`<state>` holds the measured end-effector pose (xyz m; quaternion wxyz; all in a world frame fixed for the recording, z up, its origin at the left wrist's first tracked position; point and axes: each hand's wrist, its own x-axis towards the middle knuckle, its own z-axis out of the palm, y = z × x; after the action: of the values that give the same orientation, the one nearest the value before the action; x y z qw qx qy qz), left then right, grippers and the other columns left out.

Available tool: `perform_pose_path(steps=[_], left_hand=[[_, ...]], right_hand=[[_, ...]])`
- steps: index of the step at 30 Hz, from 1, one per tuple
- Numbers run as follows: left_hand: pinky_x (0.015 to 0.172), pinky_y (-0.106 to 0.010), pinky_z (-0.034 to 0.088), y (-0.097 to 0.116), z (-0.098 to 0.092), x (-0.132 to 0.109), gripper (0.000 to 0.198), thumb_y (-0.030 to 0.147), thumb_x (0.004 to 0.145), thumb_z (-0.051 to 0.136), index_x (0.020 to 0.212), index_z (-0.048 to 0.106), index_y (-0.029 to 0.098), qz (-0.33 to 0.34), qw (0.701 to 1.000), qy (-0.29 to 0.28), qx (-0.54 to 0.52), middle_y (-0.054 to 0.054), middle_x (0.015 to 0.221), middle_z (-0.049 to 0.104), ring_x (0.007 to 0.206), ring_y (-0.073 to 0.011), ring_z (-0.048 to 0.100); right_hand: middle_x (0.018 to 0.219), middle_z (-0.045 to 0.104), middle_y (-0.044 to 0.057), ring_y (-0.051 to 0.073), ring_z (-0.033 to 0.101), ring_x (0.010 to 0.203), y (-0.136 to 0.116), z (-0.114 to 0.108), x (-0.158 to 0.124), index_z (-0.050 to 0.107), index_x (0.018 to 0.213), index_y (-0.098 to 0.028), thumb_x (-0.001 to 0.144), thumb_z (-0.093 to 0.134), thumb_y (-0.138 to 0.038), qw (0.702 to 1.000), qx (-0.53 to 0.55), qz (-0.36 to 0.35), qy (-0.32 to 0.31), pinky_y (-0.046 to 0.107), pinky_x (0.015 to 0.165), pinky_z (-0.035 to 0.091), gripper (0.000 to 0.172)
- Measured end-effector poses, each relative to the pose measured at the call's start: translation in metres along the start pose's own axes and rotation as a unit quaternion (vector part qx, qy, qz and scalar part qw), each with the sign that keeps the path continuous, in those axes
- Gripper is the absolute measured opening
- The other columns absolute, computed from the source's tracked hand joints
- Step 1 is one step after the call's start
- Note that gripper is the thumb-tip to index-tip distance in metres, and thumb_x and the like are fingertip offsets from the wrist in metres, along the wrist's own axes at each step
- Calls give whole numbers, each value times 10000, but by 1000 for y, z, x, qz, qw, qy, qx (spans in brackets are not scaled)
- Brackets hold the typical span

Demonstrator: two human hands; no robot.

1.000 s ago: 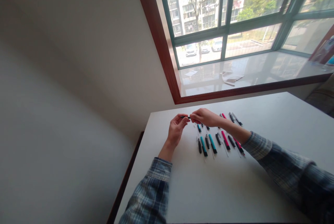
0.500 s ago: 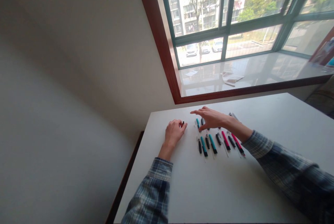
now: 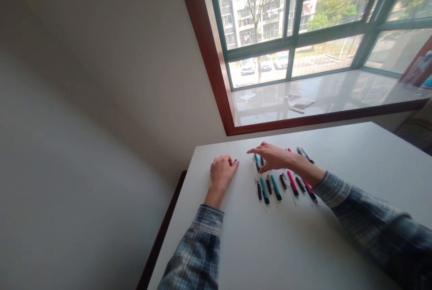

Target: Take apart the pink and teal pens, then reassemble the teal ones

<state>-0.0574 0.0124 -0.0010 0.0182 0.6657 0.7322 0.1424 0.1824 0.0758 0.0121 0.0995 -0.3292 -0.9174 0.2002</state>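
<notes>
The desk (image 3: 286, 245) has a smooth, matte white top, and a dark strip runs along its left side. A plain, pale painted wall (image 3: 101, 101) rises at left. Beyond the desk is a deep window bay with a reddish-brown wooden frame (image 3: 202, 42), dark green window bars (image 3: 293, 44) and a glossy, pale stone sill (image 3: 324, 96). A crumpled pale cloth (image 3: 299, 103) lies on the sill. Parked cars (image 3: 266, 62) and apartment blocks (image 3: 256, 11) show through the glass.

The pens (image 3: 275, 187) lie on the desk in two loose rows, side by side and slanted, and are set apart from one another. Each has a thick teal, pink or black section and a thin pale shaft; finer detail is too small to tell.

The left hand (image 3: 221, 173) rests on the desk left of the rows, fingers curled. A small black piece (image 3: 234, 162) sits at its fingertips, but whether it is gripped cannot be determined. The right hand (image 3: 273, 157) is open, fingers extended, above the far row and near a teal pen (image 3: 257, 162); it holds nothing, and contact with that pen cannot be confirmed. Both forearms end in blue plaid cotton sleeves (image 3: 199, 254).
</notes>
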Motion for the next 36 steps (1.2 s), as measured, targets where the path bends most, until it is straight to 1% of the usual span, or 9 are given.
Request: perform_pose_path(steps=[7, 10, 14, 21, 25, 27, 31, 33, 36], left_hand=[[801, -359, 440, 6, -5, 2, 228, 398, 920, 653, 781, 641, 218, 75, 981, 84, -157, -63, 852, 689, 839, -238, 596], [778, -334, 493, 15, -6, 4, 278, 482, 942, 632, 936, 704, 213, 100, 930, 38, -351, -66, 955, 725, 829, -210, 633], [760, -312, 532, 20, -2, 6, 411, 538, 863, 732, 1054, 719, 175, 79, 849, -41, -521, -100, 1030, 735, 858, -205, 670], [744, -318, 542, 18, -3, 5, 470, 492, 789, 819, 1084, 697, 147, 48, 818, -95, -565, -97, 947, 730, 781, -180, 658], [748, -312, 542, 20, -5, 4, 354, 412, 803, 793, 1029, 709, 154, 25, 822, -78, -563, -89, 972, 726, 793, -174, 658], [721, -294, 531, 20, -5, 4, 286, 357, 805, 765, 1011, 718, 164, 4, 834, -36, -551, -72, 957, 716, 791, -170, 657], [716, -289, 520, 22, -7, 4, 209, 311, 803, 739, 968, 737, 182, 2, 852, 32, -522, -35, 860, 679, 782, -174, 670], [779, -313, 540, 22, -7, 4, 231, 321, 797, 756, 978, 724, 182, 0, 828, 32, -559, -32, 877, 678, 797, -175, 690], [871, -328, 547, 21, -8, 6, 294, 306, 765, 795, 1013, 688, 190, -36, 750, 25, -660, -25, 934, 682, 834, -156, 701]], right_hand=[[1232, 704, 129, 372, 574, 1191, -8, -7, 1, 526, 1499, -255, 723, 888, -347, 996, -19, -31, 76, 487, 953, 500, 862], [1351, 651, 115, 356, 561, 1227, -20, -12, 2, 491, 1516, -302, 774, 858, -328, 987, -4, -76, 141, 512, 967, 521, 828], [1393, 615, 109, 335, 563, 1253, -31, -13, 2, 497, 1498, -306, 801, 837, -289, 979, 28, -121, 161, 508, 972, 550, 776], [1371, 593, 130, 320, 620, 1198, -35, -10, 1, 527, 1459, -285, 831, 794, -254, 977, 61, -129, 159, 488, 930, 589, 683], [1443, 565, 117, 297, 625, 1199, -32, -10, 1, 404, 1551, -325, 840, 798, -303, 977, 99, -119, 147, 478, 950, 580, 814], [1400, 607, 111, 294, 638, 1171, -27, -10, 2, 508, 1485, -302, 852, 796, -327, 979, 90, -100, 152, 472, 951, 571, 696], [1109, 735, 101, 277, 675, 1044, -15, -5, 5, 767, 1091, -216, 942, 679, -218, 983, 29, -55, 174, 426, 912, 543, 173], [1035, 751, 97, 255, 686, 968, -12, -3, 6, 784, 1031, -204, 953, 644, -165, 983, 14, -44, 175, 385, 870, 532, 165], [967, 762, 89, 250, 676, 912, -9, 1, 7, 799, 993, -207, 956, 660, -190, 986, -11, -40, 163, 368, 852, 510, 145]])
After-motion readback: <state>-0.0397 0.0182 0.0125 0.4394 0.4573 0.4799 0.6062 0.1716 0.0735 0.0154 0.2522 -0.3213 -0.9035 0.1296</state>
